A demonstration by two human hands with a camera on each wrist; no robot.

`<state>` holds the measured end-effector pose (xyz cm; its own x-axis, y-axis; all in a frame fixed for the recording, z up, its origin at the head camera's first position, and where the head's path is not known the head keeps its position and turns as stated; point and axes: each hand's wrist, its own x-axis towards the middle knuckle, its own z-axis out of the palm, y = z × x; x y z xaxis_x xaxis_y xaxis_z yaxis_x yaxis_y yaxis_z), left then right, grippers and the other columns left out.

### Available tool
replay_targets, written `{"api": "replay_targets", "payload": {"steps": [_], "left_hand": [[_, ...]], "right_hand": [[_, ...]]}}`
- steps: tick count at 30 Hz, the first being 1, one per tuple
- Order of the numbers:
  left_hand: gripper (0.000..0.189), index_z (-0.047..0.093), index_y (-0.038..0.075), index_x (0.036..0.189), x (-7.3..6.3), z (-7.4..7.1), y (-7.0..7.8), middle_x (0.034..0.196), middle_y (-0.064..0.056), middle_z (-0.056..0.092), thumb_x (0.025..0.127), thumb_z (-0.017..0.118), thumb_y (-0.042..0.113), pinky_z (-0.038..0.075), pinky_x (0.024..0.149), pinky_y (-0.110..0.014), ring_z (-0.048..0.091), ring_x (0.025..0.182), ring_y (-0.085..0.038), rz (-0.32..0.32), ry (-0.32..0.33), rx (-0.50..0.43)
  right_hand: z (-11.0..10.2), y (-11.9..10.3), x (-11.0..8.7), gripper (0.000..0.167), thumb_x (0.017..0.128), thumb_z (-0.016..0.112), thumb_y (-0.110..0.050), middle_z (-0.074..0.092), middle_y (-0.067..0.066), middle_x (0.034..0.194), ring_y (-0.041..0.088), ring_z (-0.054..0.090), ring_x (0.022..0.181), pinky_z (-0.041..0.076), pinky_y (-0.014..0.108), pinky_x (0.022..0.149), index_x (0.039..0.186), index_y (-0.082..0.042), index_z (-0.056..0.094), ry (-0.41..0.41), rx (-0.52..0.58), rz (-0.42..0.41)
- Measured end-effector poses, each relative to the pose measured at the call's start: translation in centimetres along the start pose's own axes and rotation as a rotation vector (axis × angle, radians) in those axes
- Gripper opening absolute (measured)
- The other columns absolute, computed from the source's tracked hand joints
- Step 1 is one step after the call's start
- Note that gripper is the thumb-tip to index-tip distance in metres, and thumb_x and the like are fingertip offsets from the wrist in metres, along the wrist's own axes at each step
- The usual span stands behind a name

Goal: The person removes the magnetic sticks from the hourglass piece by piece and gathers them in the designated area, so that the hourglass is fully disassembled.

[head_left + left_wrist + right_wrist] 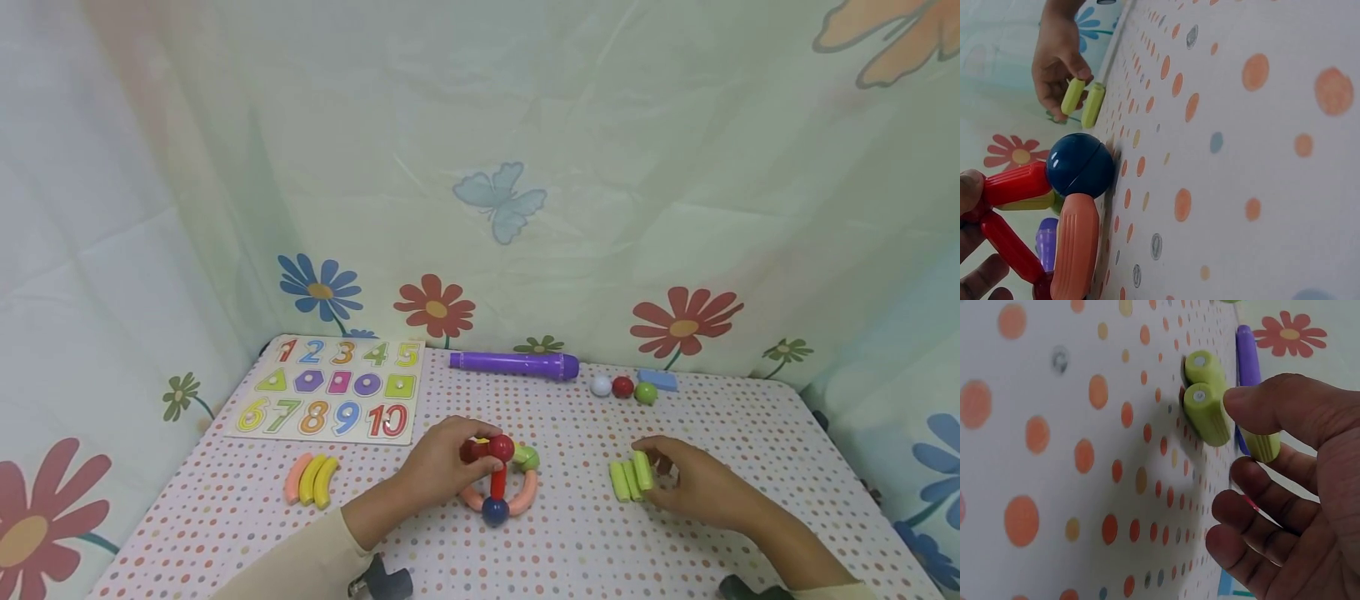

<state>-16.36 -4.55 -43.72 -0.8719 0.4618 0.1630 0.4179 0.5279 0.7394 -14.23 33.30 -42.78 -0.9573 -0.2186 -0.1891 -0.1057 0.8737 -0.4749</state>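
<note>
My left hand (pixel 438 462) grips a magnetic ball-and-stick model by its red ball (pixel 501 447), thumb and fingers about the top. Red sticks (pixel 1017 183) slope down from there; one meets a dark blue ball (pixel 495 512) low at the front. Curved pink sticks (pixel 524 493) run along the base, and a green ball (pixel 527 457) sits at the back. Over to the right, my right hand (pixel 697 483) pinches a light green stick (pixel 1262 445) between thumb and fingers, raised above the table. Two similar green sticks (pixel 1208 415) lie side by side just beyond the thumb.
A number puzzle board (pixel 322 388) lies at the back left, with pink and yellow curved sticks (pixel 311 481) in front. Along the back edge are a purple toy microphone (pixel 513 364), white, red (pixel 622 387) and green balls, and a blue block (pixel 657 380). Curtains enclose the table.
</note>
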Motion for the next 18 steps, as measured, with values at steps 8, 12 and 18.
{"api": "replay_targets", "payload": {"steps": [8,12,18], "left_hand": [[0.038,0.071,0.022,0.125,0.0,-0.1,0.1,0.118,0.010,0.068,0.089,0.081,0.029,0.055,0.087,-0.032,0.062,0.104,-0.014,0.002,-0.001,0.005],[0.038,0.071,0.022,0.125,0.1,0.0,0.1,0.119,0.009,0.068,0.089,0.082,0.029,0.055,0.086,-0.032,0.062,0.103,-0.014,0.003,-0.001,0.005],[0.039,0.071,0.020,0.126,0.0,0.0,0.0,0.120,0.008,0.069,0.089,0.081,0.029,0.056,0.085,-0.033,0.062,0.104,-0.015,0.023,0.006,0.008]], "right_hand": [[0.2,1.1,0.2,0.068,0.075,0.092,-0.021,0.062,-0.001,0.102,0.018,0.057,0.092,0.053,0.041,0.080,0.133,-0.004,0.061,-0.045,-0.042,0.039],[0.4,1.3,0.4,0.065,0.075,0.092,-0.021,0.065,0.000,0.109,0.021,0.060,0.099,0.054,0.047,0.088,0.131,-0.005,0.062,-0.064,-0.025,0.045],[0.8,1.4,0.4,0.061,0.073,0.093,-0.018,0.066,0.003,0.120,0.026,0.063,0.109,0.053,0.051,0.096,0.126,-0.008,0.066,-0.068,-0.012,0.018]]}}
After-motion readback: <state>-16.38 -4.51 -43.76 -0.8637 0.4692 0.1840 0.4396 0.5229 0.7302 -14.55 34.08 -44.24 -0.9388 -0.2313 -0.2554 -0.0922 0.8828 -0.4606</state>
